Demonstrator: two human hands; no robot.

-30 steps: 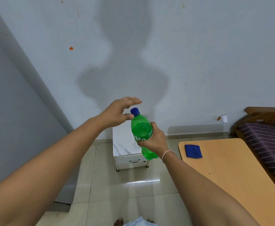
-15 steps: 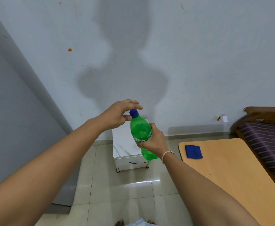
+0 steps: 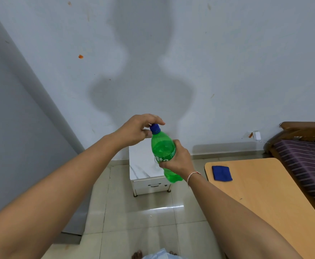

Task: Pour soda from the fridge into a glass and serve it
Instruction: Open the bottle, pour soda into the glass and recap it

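A green soda bottle (image 3: 163, 148) with a blue cap (image 3: 155, 128) is held in the air in front of me, tilted a little to the left. My right hand (image 3: 178, 159) grips it round the labelled middle. My left hand (image 3: 138, 128) is at the top, its thumb and fingers pinching the cap. No glass is in view.
A small white cabinet (image 3: 145, 171) stands against the wall behind the bottle. A wooden table (image 3: 265, 193) with a blue cloth (image 3: 221, 173) on it is at the right, a bed (image 3: 306, 157) beyond it. A grey surface (image 3: 12, 146) fills the left. Tiled floor lies below.
My left hand has come down from hovering over the cap to closing its fingers round it. The bottle has stayed in my right hand.
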